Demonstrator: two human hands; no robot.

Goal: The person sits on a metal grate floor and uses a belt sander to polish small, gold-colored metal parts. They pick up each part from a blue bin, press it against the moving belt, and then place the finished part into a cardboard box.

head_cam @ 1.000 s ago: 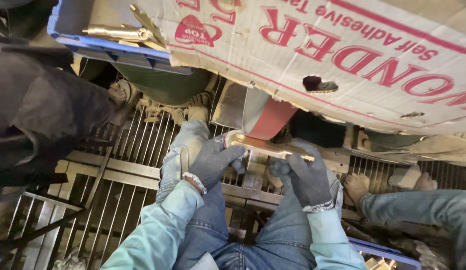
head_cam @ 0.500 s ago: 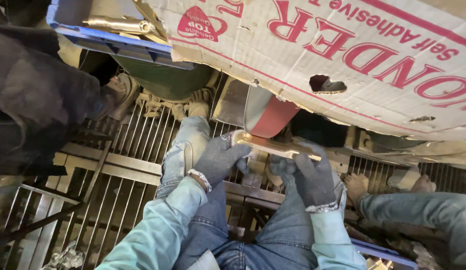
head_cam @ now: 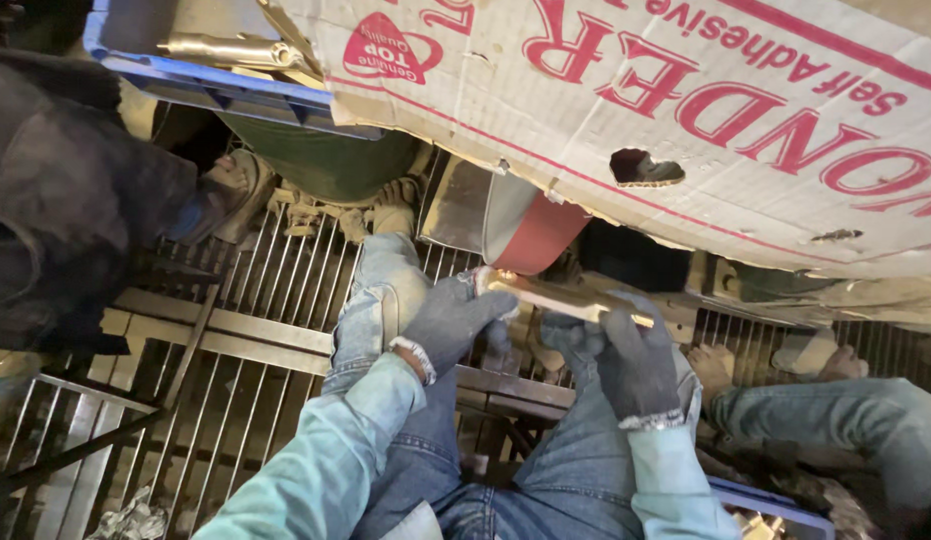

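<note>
A slim brass-coloured metal bar [head_cam: 571, 298], polished and catching the light, lies almost level above the person's denim-clad knees, tilted slightly down to the right. Its left end meets the reddish-brown belt of a wheel [head_cam: 534, 235]; gloved fingers cover both ends.

Over the last second the brass-coloured bar [head_cam: 566, 297] has tilted: its end at the left hand [head_cam: 456, 318] now sits higher, close under the red band [head_cam: 541, 238], and its other end lower at the right hand [head_cam: 626, 355]. Both gloved hands have edged rightward in view. The cardboard box [head_cam: 686, 110] has slid lower and fills more of the picture.
</note>
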